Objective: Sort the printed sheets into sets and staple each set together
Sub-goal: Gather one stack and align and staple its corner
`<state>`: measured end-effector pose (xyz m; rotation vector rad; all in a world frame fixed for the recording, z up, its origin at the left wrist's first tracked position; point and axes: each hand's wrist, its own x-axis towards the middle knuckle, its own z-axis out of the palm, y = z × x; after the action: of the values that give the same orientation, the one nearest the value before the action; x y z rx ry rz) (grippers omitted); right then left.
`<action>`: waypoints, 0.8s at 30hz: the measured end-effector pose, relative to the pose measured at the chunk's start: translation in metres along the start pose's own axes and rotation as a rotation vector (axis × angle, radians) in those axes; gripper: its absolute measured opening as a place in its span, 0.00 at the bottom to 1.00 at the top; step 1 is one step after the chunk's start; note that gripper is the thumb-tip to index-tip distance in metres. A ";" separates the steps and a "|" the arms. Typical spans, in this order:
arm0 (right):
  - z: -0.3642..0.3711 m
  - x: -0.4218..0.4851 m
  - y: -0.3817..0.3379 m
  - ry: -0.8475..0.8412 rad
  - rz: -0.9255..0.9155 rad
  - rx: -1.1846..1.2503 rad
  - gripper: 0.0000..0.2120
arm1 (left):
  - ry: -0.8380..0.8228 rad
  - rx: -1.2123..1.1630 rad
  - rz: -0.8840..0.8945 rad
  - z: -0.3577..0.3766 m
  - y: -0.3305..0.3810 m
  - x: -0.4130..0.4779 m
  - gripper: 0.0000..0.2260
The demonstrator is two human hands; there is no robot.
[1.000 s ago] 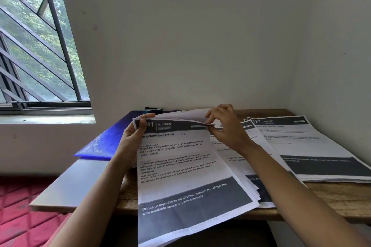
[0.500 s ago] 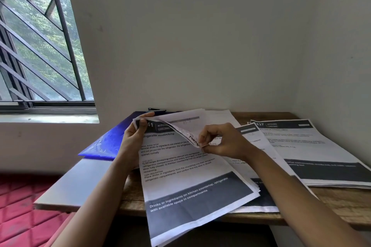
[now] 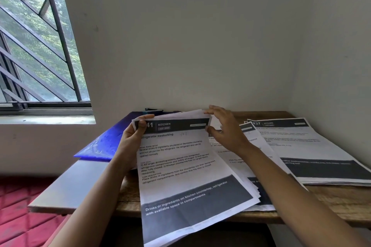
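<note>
A set of printed sheets headed "Refrigerator Restocking" [image 3: 180, 166] lies tilted over the front edge of the wooden table [image 3: 331, 202]. My left hand [image 3: 133, 136] grips its top left corner, thumb on the front. My right hand [image 3: 224, 128] is at the top right corner, fingers spread and nearly straight, fingertips touching the sheets' edge. A second pile of sheets [image 3: 253, 158] lies under my right forearm. A third pile marked 437 [image 3: 313, 146] lies at the right. A dark stapler [image 3: 153, 109] peeks out behind the sheets by the wall.
A blue plastic folder [image 3: 104, 144] lies at the table's left on a grey board [image 3: 80, 182]. White walls close the back and right. A barred window [image 3: 36, 46] is at left, and a red quilted surface [image 3: 24, 206] lies below.
My right hand had peeled the top corner of a sheet down toward me; it has let the sheet lie flat again and now rests with spread fingers at the top right corner.
</note>
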<state>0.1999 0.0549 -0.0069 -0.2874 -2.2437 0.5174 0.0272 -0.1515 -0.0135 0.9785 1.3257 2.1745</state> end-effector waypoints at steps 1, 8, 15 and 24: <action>0.001 0.000 0.000 -0.019 0.005 0.013 0.21 | -0.005 -0.001 0.000 0.000 0.000 -0.001 0.09; 0.003 0.002 -0.001 -0.063 0.178 0.273 0.15 | -0.054 -0.022 0.008 -0.003 -0.001 0.001 0.27; 0.001 0.002 -0.001 -0.032 0.198 0.392 0.19 | -0.007 -0.025 -0.001 0.001 0.000 -0.001 0.10; -0.005 0.000 -0.009 -0.055 0.130 0.496 0.13 | -0.002 0.000 0.017 -0.002 0.001 0.001 0.18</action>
<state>0.2035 0.0484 0.0006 -0.1619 -2.0740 1.1354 0.0246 -0.1525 -0.0132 0.9952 1.3209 2.1856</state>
